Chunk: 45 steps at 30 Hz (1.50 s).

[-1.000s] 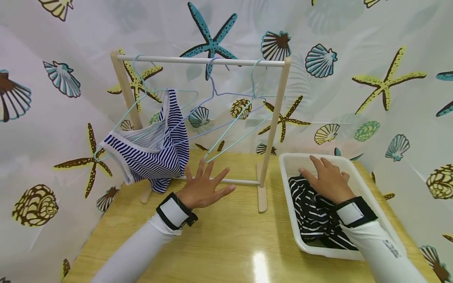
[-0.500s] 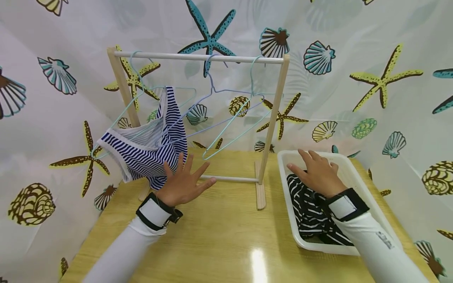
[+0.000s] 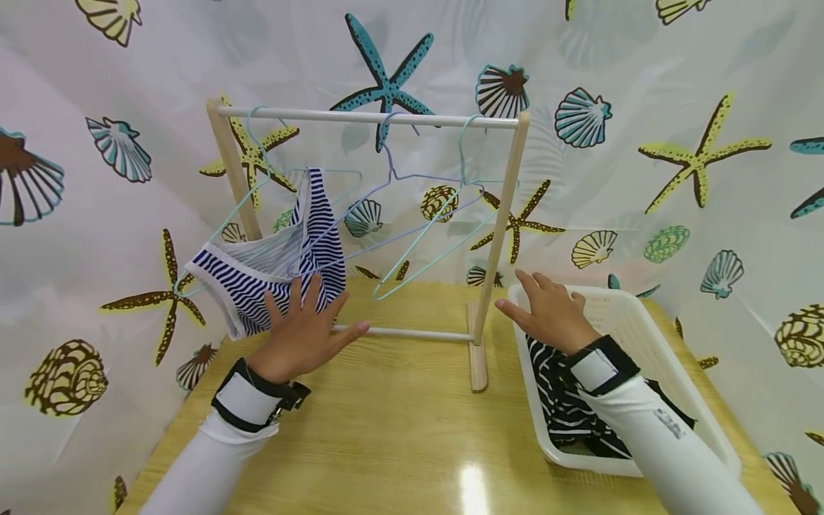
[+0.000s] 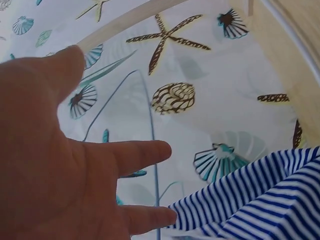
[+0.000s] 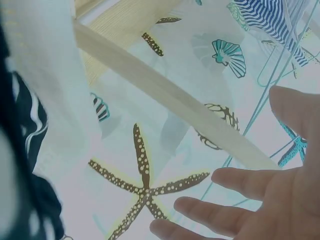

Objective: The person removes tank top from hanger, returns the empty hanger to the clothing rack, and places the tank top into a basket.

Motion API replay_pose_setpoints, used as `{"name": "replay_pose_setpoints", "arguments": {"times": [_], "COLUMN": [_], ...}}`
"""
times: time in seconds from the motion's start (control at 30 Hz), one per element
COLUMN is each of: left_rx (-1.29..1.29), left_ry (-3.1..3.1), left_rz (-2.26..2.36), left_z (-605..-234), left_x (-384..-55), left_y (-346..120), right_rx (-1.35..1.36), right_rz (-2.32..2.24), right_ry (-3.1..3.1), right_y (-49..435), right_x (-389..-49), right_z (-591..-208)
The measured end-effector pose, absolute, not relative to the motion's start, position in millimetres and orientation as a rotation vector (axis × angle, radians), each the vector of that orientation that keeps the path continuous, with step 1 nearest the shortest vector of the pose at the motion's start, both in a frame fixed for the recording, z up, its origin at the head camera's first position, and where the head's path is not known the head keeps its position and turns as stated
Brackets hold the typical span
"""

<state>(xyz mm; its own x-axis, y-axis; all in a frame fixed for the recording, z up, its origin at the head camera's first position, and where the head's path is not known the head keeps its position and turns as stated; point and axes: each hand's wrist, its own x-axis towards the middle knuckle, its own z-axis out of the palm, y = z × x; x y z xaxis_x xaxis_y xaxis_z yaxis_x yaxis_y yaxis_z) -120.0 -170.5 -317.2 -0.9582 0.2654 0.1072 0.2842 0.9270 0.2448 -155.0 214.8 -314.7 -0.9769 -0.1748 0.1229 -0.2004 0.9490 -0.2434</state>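
My left hand [image 3: 297, 342], fingers spread and holding nothing, is in front of a blue-and-white striped garment [image 3: 234, 282] with white trim. That garment hangs lopsided from the left teal hanger [image 3: 215, 227]; in the head view the fingers overlap its lower part. In the left wrist view, its striped cloth [image 4: 270, 200] lies beyond the fingertips. Over the left rim of a white plastic basket [image 3: 599, 465] hovers my right hand [image 3: 552, 315], its fingers extended with nothing in them. Beneath it, black cloth with white stripes [image 3: 560, 400] lies bunched in the basket, partly hidden by the forearm.
A small wooden rack with a white top bar [image 3: 360, 116] stands on the wooden table [image 3: 386, 422]. A periwinkle hanger [image 3: 391, 170] and another teal hanger [image 3: 418, 247] hang from it without clothes. Behind is a curtain [image 3: 579, 43] printed with shells and starfish.
My left hand has moved left, to in front of the striped garment. The right hand has shifted left from above the basket's middle to its left rim. Both stay spread.
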Motion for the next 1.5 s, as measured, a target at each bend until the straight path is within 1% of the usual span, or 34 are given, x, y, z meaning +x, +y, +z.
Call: {"name": "replay_pose_setpoints", "arguments": {"times": [0.33, 0.6, 0.67, 0.83, 1.0, 1.1, 1.3, 1.5], "left_rx": [-0.44, -0.444, -0.393, -0.139, 0.1, 0.17, 0.201, 0.213], "left_ry": [-2.979, -2.82, -2.718, -2.47, -2.428, -2.476, -2.518, -2.493], "left_rz": [-0.309, -0.39, -0.447, -0.539, -0.55, -0.577, -0.653, -0.696], "left_z": [-290.8, -265.8, -258.4, -246.3, -248.1, -252.7, -265.7, -274.1], "left_x": [-110.6, -102.5, -102.6, -112.0, -129.6, -140.3, -155.8, -160.6], "left_y": [-185.5, -202.9, -209.2, -228.4, -252.8, -263.6, -275.2, -279.6], "right_rx": [0.299, 0.361, 0.343, 0.307, 0.311, 0.314, 0.344, 0.397], "right_rz": [0.505, 0.755, 0.813, 1.02, 1.191, 1.205, 1.256, 1.293], "right_ry": [-3.02, -2.961, -2.932, -2.852, -2.777, -2.744, -2.671, -2.638], "right_y": [205.7, 204.4, 205.4, 208.1, 206.6, 204.7, 200.8, 196.7], "right_x": [-173.6, -191.9, -195.7, -202.8, -209.1, -212.3, -217.6, -221.6], "right_z": [-313.2, -309.3, -308.8, -310.0, -312.7, -314.6, -320.3, -325.6]}}
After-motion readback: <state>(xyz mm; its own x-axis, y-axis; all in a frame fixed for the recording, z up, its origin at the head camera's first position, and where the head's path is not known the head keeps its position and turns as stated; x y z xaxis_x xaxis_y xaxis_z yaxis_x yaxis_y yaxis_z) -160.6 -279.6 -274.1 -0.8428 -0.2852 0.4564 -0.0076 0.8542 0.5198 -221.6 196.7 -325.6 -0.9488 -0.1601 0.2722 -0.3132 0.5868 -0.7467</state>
